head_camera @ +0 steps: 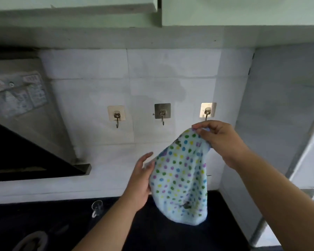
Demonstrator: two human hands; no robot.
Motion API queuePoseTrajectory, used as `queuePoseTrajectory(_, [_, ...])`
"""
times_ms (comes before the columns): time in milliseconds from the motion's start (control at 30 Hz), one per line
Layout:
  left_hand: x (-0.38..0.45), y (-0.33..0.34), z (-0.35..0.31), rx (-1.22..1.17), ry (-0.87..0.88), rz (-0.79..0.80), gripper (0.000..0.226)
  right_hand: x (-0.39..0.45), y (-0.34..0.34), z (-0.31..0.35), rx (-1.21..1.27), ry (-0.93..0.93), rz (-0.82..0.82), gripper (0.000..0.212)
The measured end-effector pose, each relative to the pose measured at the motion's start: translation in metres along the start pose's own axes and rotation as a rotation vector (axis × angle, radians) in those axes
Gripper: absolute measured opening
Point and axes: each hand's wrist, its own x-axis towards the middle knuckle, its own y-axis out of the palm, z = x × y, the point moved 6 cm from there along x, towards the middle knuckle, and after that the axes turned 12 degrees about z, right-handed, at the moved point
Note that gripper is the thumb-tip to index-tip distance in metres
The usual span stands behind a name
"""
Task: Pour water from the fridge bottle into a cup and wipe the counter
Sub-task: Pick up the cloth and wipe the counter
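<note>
Cloth (179, 178), pale blue with coloured dots, hangs in the air before the white tiled wall (98, 91), above the dark desk (43, 220). Right hand (219, 140) pinches its top edge just below the rightmost of three wall hooks (208, 111). Left hand (140, 182), fingers straight and relaxed, lies flat against the cloth's left side. Range hood (25, 124) at left. Clear glass (97, 207) stands on the desk, blurred.

Soft, dim daylight falls from the right, leaving the tiled wall (152, 84) pale with faint grey shadows and the counter (53, 223) almost black, while wide-angle distortion bends the edges and the whole picture looks slightly soft and blurred.
</note>
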Motion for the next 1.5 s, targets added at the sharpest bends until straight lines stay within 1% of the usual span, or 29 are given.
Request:
queuePoseTrajectory(33, [0.002, -0.007, -0.015, 0.132, 0.044, -0.057, 0.029, 0.003, -0.008, -0.006, -0.031, 0.027, -0.029, 0.024])
queuePoseTrajectory(100, [0.008, -0.018, -0.048, 0.474, 0.104, -0.173, 0.014, 0.010, -0.020, -0.015, -0.091, 0.080, -0.055, 0.024])
queuePoseTrajectory(167, [0.013, -0.021, -0.074, 0.785, 0.120, -0.235, 0.015, 0.018, -0.024, -0.021, -0.074, 0.119, -0.061, 0.022])
queuePoseTrajectory(233, [0.017, -0.020, -0.098, 0.944, 0.121, -0.266, 0.022, 0.026, -0.023, -0.024, 0.106, 0.155, -0.042, 0.018])
queuePoseTrajectory(267, [0.019, -0.020, -0.109, 0.958, 0.119, -0.268, 0.028, 0.028, -0.020, -0.024, 0.242, 0.165, -0.004, 0.019])
queuePoseTrajectory(300, [0.020, -0.019, -0.117, 0.916, 0.097, -0.244, 0.038, 0.030, -0.016, -0.022, 0.372, 0.164, 0.047, 0.026])
queuePoseTrajectory(333, [0.021, -0.018, -0.120, 0.802, 0.053, -0.179, 0.056, 0.032, -0.013, -0.021, 0.477, 0.156, 0.101, 0.037])
queuePoseTrajectory(367, [0.022, -0.015, -0.120, 0.671, -0.014, -0.083, 0.080, 0.033, -0.011, -0.019, 0.529, 0.148, 0.151, 0.049])
queuePoseTrajectory(400, [0.022, -0.010, -0.120, 0.602, -0.072, 0.015, 0.100, 0.035, -0.011, -0.019, 0.527, 0.137, 0.187, 0.061])
queuePoseTrajectory(433, [0.021, -0.004, -0.121, 0.626, -0.103, 0.091, 0.112, 0.037, -0.011, -0.021, 0.485, 0.129, 0.206, 0.072])
queuePoseTrajectory(467, [0.021, -0.002, -0.123, 0.705, -0.111, 0.125, 0.113, 0.039, -0.013, -0.024, 0.413, 0.127, 0.210, 0.079])
queuePoseTrajectory(500, [0.022, -0.003, -0.127, 0.788, -0.100, 0.105, 0.105, 0.041, -0.015, -0.026, 0.319, 0.130, 0.201, 0.082])
queuePoseTrajectory(533, [0.023, -0.006, -0.133, 0.859, -0.064, 0.046, 0.089, 0.043, -0.018, -0.028, 0.214, 0.132, 0.191, 0.080])
queuePoseTrajectory(567, [0.024, -0.010, -0.139, 0.906, -0.014, -0.030, 0.071, 0.044, -0.020, -0.028, 0.094, 0.132, 0.180, 0.074])
queuePoseTrajectory(667, [0.029, -0.024, -0.145, 1.045, 0.107, -0.218, 0.029, 0.049, -0.032, -0.030, -0.318, 0.174, 0.094, 0.034])
queuePoseTrajectory(700, [0.030, -0.025, -0.145, 1.084, 0.135, -0.252, 0.020, 0.050, -0.036, -0.031, -0.360, 0.197, 0.060, 0.025])
queuePoseTrajectory(733, [0.032, -0.024, -0.144, 1.102, 0.154, -0.270, 0.014, 0.049, -0.037, -0.033, -0.338, 0.215, 0.043, 0.021])
queuePoseTrajectory(800, [0.036, -0.021, -0.140, 1.098, 0.164, -0.287, 0.011, 0.048, -0.040, -0.037, -0.295, 0.216, 0.031, 0.017])
queuePoseTrajectory(867, [0.040, -0.017, -0.135, 1.147, 0.133, -0.311, 0.013, 0.048, -0.048, -0.044, -0.277, 0.206, 0.012, 0.016])
queuePoseTrajectory(933, [0.047, -0.010, -0.130, 1.293, 0.092, -0.322, 0.026, 0.047, -0.059, -0.054, -0.138, 0.222, 0.004, 0.015])
queuePoseTrajectory(1000, [0.056, 0.002, -0.123, 1.391, 0.064, -0.304, 0.038, 0.047, -0.068, -0.064, 0.084, 0.255, 0.013, 0.015])
queuePoseTrajectory(1067, [0.065, 0.016, -0.114, 1.346, 0.040, -0.254, 0.040, 0.048, -0.081, -0.069, 0.258, 0.238, -0.018, 0.014])
queuePoseTrajectory(1100, [0.070, 0.023, -0.108, 1.266, 0.010, -0.222, 0.036, 0.049, -0.088, -0.069, 0.280, 0.214, -0.041, 0.012])
queuePoseTrajectory(1167, [0.077, 0.038, -0.093, 1.029, -0.065, -0.150, 0.025, 0.049, -0.103, -0.070, 0.195, 0.168, -0.075, 0.007])
queuePoseTrajectory(1233, [0.087, 0.054, -0.081, 0.861, -0.091, -0.101, 0.016, 0.049, -0.118, -0.073, 0.042, 0.150, -0.123, 0.013])
queuePoseTrajectory(1300, [0.101, 0.071, -0.079, 0.820, -0.027, -0.075, 0.013, 0.053, -0.136, -0.075, -0.051, 0.129, -0.239, 0.015])
queuePoseTrajectory(1400, [0.128, 0.098, -0.088, 0.726, 0.076, -0.014, 0.009, 0.065, -0.160, -0.071, -0.024, 0.056, -0.445, 0.010])
queuePoseTrajectory(1433, [0.141, 0.106, -0.090, 0.700, 0.104, 0.024, 0.012, 0.069, -0.165, -0.065, -0.020, 0.025, -0.507, 0.008])
queuePoseTrajectory(1500, [0.167, 0.121, -0.094, 0.779, 0.206, 0.085, 0.025, 0.078, -0.174, -0.050, -0.137, -0.067, -0.650, 0.009])
